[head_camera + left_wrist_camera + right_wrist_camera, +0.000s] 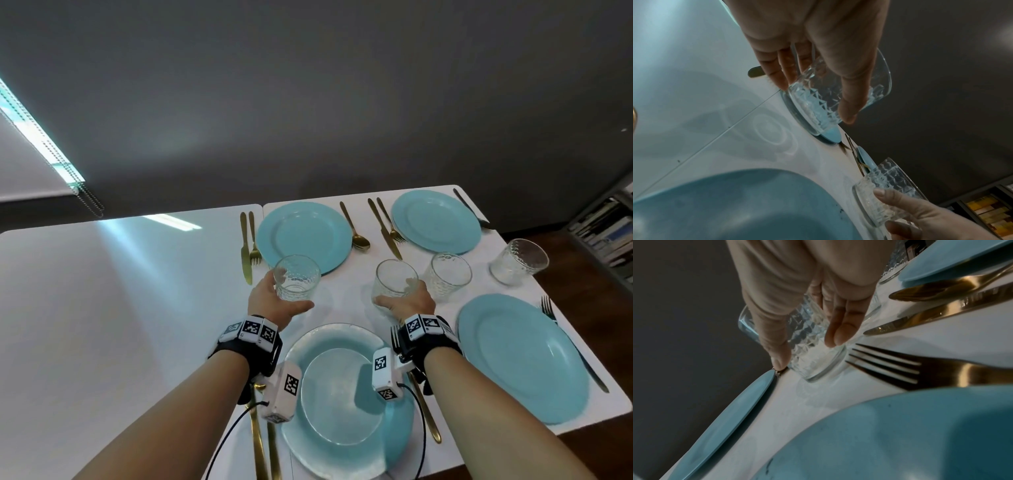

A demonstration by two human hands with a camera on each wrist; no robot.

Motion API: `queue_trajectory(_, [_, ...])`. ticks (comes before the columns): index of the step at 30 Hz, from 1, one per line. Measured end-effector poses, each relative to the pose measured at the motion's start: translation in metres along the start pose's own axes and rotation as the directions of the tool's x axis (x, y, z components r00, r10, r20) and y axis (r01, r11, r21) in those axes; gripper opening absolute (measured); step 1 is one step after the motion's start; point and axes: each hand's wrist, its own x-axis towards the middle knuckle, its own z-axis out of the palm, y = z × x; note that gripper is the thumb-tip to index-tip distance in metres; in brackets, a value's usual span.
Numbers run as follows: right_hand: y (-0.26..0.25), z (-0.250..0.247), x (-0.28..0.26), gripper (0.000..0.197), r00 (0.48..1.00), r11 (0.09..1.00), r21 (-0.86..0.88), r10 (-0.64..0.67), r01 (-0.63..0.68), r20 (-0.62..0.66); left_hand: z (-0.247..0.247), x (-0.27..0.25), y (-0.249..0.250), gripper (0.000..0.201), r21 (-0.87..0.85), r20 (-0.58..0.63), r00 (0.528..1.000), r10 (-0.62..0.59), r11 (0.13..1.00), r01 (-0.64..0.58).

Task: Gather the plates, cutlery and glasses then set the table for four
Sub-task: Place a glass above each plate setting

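While left grip [274, 301] grasps empty glass [297, 278], right grip [409, 301] grasps second empty glass [394, 279].

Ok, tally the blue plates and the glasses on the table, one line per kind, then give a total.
blue plates: 4
glasses: 4, one gripped by the left hand, one by the right hand
Total: 8
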Motion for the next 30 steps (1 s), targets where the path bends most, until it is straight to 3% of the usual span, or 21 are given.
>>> queue_trajectory(6, [0.004, -0.003, -0.001, 0.094, 0.999, 0.999, 0.033, 0.014, -0.015, 0.033, 0.006, 0.003, -0.005, 0.075, 0.001, 0.014, 1.000, -0.019, 1.000, 0.019])
queue_trajectory(14, [0.010, -0.016, 0.002, 0.108, 0.997, 0.997, -0.066, 0.036, -0.031, 0.074, 0.017, 0.008, -0.013, 0.077, 0.012, 0.025, 0.998, -0.058, 0.998, 0.057])
queue_trajectory(30, [0.015, -0.027, 0.000, 0.092, 0.995, 0.991, -0.132, 0.014, -0.001, 0.102, 0.030, 0.008, -0.020, 0.081, 0.094, 0.015, 0.994, -0.104, 0.990, 0.102])
